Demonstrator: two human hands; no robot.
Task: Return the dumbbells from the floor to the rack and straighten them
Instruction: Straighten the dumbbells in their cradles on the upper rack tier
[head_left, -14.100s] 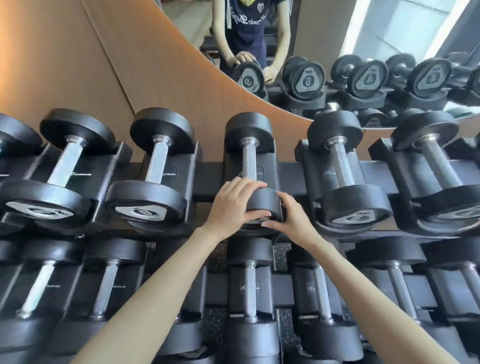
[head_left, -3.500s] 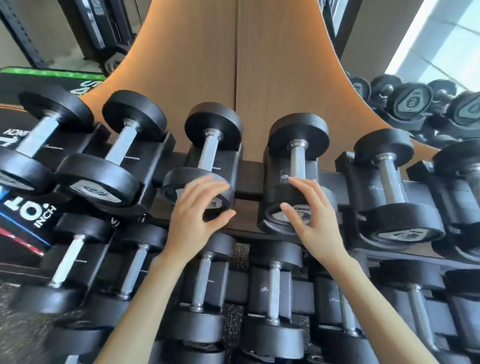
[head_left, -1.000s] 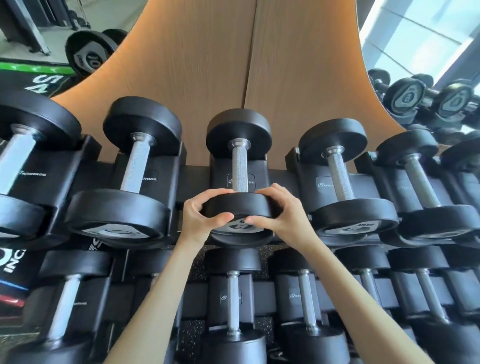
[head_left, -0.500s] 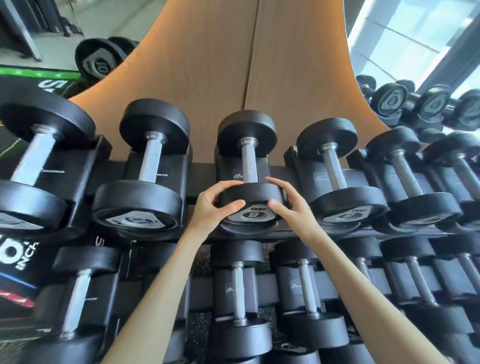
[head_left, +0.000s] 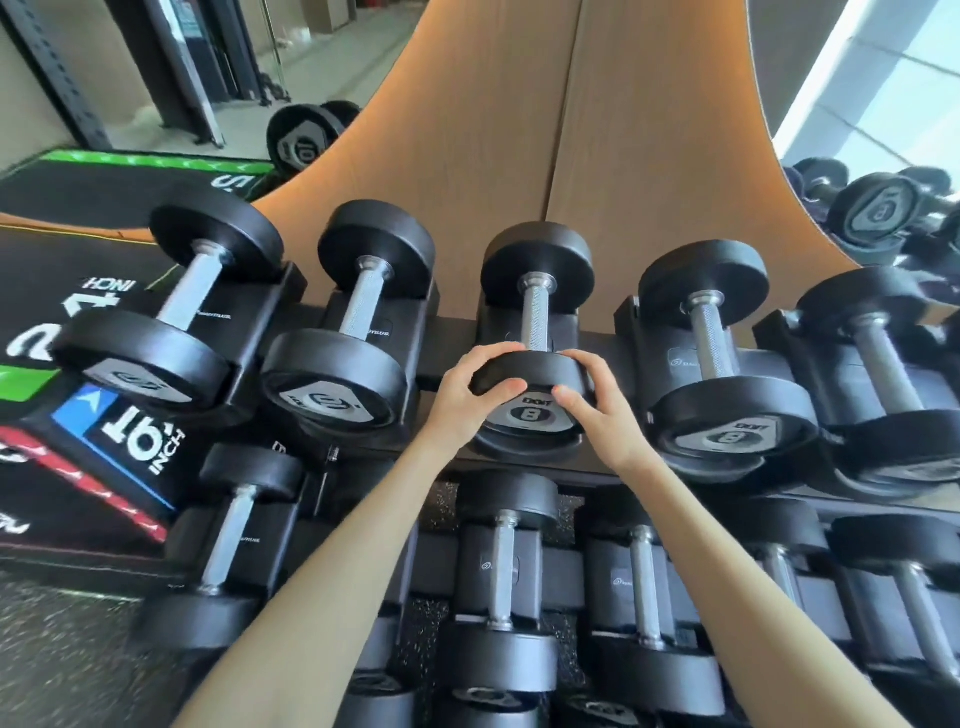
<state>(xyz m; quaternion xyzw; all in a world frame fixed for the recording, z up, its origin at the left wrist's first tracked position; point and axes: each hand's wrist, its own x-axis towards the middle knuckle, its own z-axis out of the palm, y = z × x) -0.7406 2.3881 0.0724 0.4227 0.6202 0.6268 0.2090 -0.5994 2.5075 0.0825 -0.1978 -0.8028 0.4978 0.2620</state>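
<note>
A black dumbbell (head_left: 535, 317) with a steel handle and a grey "8" end plate lies in the middle cradle of the black rack's top tier (head_left: 452, 353). My left hand (head_left: 467, 395) grips the left side of its near head, fingers curled over the rim and thumb on the face. On the right side of the same head, my right hand (head_left: 597, 405) holds it the same way. Neighbouring dumbbells sit in cradles to the left (head_left: 343, 358) and right (head_left: 722, 374).
A lower tier (head_left: 498, 592) carries several more dumbbells below my arms. A wooden wall panel (head_left: 519, 156) rises behind the rack, with mirrors to either side. A black plyo box (head_left: 104, 452) marked "16 INCH" stands at the left on the speckled floor.
Both hands stay clamped on the near head of the 8 dumbbell; my view has shifted slightly right and down, and the end plate's "8" now reads upright.
</note>
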